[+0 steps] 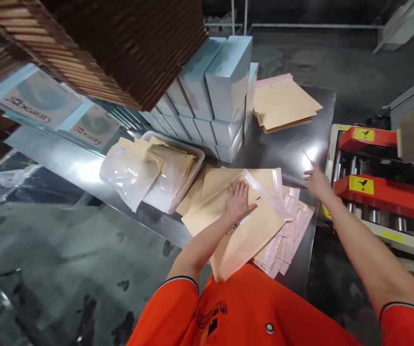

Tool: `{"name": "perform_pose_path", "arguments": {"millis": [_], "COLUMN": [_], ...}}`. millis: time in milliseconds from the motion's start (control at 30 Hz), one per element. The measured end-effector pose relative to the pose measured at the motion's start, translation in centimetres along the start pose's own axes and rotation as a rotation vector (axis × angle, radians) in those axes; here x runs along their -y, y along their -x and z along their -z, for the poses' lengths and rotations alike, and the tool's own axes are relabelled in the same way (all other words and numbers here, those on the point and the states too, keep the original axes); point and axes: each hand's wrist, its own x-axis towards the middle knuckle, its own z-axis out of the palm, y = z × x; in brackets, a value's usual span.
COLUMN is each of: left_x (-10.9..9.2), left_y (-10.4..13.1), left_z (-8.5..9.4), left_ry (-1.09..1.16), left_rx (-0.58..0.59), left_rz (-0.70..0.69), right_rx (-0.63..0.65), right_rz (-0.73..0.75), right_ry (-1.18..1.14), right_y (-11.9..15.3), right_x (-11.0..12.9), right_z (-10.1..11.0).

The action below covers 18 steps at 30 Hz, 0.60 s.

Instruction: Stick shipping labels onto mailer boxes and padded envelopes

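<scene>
My left hand [238,204] lies flat, fingers outstretched, on the topmost tan padded envelope [207,226]. That envelope is turned askew over a loose pile of others, and its bubble-lined pink flap [264,192] points to the right. More pink flaps [293,230] fan out beneath it. Over the right end of the metal table, away from the pile, my right hand [318,182] has its fingers drawn together. A thin dark line shows at its fingertips; what it is, I cannot make out.
Left of the pile, a white basket [200,161] holds envelopes and clear plastic bags [131,175]. Pale blue boxes [228,72] and stacked brown cardboard [131,48] stand behind. Another envelope stack [286,103] lies at the table's [275,151] far end. A roller conveyor [374,216] with red bars runs at right.
</scene>
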Motion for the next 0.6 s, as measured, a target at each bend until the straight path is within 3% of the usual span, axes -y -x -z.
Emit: {"name": "perform_pose_path", "arguments": {"millis": [100,167,400,500,600], "left_x": [0.0,0.1,0.2,0.3,0.3], "left_y": [0.0,-0.1,-1.0,-1.3,-1.4], "left_z": [0.0,-0.1,-0.1,0.1,0.2], "left_ry": [-0.043,-0.063,-0.051,-0.021,-0.008], "left_rx": [0.009,0.019,0.117,0.11,0.083], "left_rz": [0.007,0.027,0.099,0.114,0.127], "right_rx": [0.291,0.501,0.837,0.812,0.614], "right_rz": [0.033,0.015,-0.049,0.116,0.428], "right_ry": [-0.174,-0.263,-0.441,-0.452,-0.334], "right_y": [2.1,3.5,5.0,5.4,6.2], "right_x": [2.0,2.2,1.0,1.3,1.2], "right_z": [-4.7,-6.5,-6.9,-7.6,-8.7]}}
